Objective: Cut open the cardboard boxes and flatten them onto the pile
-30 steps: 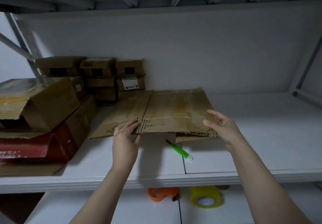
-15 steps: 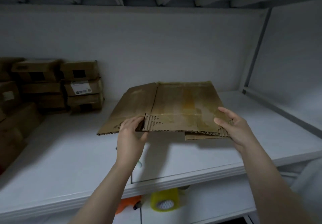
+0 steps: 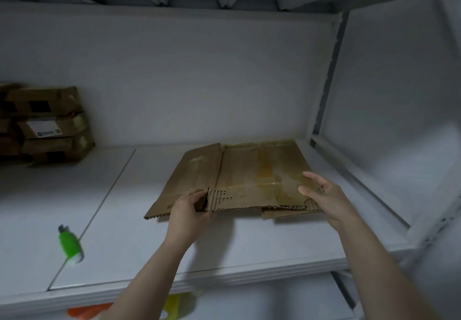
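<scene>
Cardboard point(image 3: 249, 170) spanning left hand point(image 3: 187, 210), seemingly-pinching right hand point(image 3: 326, 200)

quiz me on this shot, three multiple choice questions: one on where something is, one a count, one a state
1. Where does the green cutter lie relative to the cardboard?
A. on the shelf, to its left
B. on top of it
C. tucked under it

2. How many hands hold the cardboard's near edge?
A. one
B. two
C. none

3. What state is the cardboard in?
A. a sealed upright box
B. rolled into a tube
C. a flattened sheet

Answers:
1 A: the cutter rests on the white shelf, well left of the sheet.
2 B: the left hand and the right hand each hold the near edge.
3 C: it is one flat sheet with its fluted edge showing.
</scene>
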